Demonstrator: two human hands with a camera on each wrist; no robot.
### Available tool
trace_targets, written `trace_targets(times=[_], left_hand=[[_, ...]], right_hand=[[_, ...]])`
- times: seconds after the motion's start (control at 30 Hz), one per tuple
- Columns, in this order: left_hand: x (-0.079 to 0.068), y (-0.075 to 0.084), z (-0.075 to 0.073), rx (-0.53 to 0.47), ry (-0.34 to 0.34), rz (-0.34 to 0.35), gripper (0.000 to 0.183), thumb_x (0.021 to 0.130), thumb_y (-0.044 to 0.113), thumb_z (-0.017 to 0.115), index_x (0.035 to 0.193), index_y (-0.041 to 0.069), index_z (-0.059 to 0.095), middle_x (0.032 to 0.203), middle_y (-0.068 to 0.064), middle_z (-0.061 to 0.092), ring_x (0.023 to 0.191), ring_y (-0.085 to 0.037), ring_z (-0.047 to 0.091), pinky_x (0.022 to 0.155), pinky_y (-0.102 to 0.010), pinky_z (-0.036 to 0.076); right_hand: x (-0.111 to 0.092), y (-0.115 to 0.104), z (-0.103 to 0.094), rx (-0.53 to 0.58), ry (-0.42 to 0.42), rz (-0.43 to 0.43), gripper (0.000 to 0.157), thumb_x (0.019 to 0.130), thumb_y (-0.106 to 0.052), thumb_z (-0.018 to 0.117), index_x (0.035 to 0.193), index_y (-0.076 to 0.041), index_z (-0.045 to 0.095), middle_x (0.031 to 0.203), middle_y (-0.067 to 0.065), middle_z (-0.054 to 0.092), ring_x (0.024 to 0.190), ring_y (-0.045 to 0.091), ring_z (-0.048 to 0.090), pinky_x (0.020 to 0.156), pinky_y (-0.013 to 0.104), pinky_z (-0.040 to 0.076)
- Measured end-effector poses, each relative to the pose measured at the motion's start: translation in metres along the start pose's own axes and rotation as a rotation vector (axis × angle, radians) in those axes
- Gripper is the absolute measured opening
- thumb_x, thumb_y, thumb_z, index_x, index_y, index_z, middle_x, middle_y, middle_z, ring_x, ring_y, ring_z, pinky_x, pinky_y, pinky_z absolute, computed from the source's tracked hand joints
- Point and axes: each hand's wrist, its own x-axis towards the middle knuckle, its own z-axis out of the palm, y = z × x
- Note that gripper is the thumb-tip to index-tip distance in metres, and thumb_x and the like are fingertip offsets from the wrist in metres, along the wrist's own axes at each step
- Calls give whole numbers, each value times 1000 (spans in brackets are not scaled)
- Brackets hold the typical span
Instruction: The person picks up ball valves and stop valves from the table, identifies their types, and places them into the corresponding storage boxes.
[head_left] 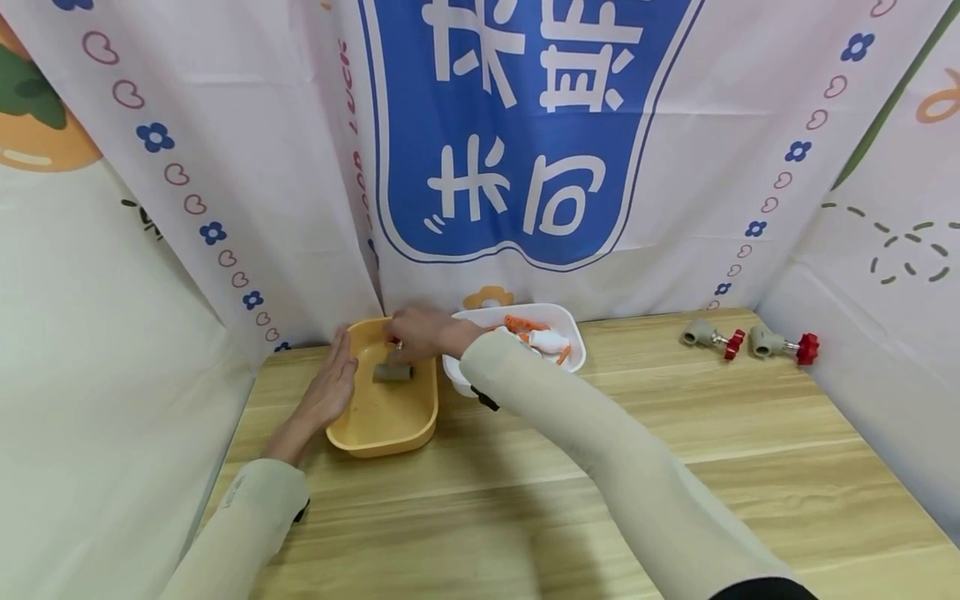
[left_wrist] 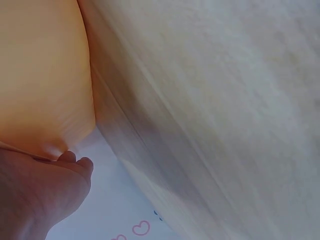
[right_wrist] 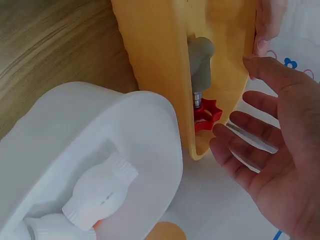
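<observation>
A yellow plastic bin [head_left: 378,418] stands at the back left of the table, with one grey pipe valve [right_wrist: 201,67] lying in it; its red handwheel [right_wrist: 207,116] shows in the right wrist view. My left hand [head_left: 330,390] rests along the bin's left side with straight fingers. In the left wrist view that hand [left_wrist: 42,192] touches the bin's outer wall. My right hand [right_wrist: 285,135] is over the bin's far end, fingers spread and holding nothing. It is blurred in the head view.
Just right of the yellow bin is a white bin [right_wrist: 85,107] with white ball-shaped fittings [right_wrist: 102,192] and orange pieces [head_left: 525,323]. Two more grey valves with red handwheels, one [head_left: 701,333] beside the other [head_left: 767,342], lie at the back right. Printed curtains [head_left: 675,192] close off the table's back.
</observation>
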Motion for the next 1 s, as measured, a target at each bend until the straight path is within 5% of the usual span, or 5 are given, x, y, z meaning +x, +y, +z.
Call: trace_targets(times=[0.23,0.8,1.0], left_hand=[[1,-1,0,0,1,3,62,117,30,15,167,5,-12,176,-12,-18,163,-36,-11,130,-60,3],[-2,-2,2,-5,22,6,62,117,29,15,167,4,-12,176,-14,-16,163,-36,-10,131,-58,2],[-1,-1,1,-7,21,5,62,116,29,15,167,3,-11,176,-15,-16,163,-37,-10,130,-60,3]], right_hand=[[-16,-4,-10,6,-5,-11,35,102,-38,71,130,-16,71,111,-1,64,95,14,59,82,26,51],[-66,-5,-22,-94,45,-77,51,100,-44,74,142,-16,67,138,4,66,115,18,64,99,33,56],[-86,-1,-25,-123,71,-107,52,99,-46,74,141,-16,67,132,3,67,110,17,65,92,32,57]])
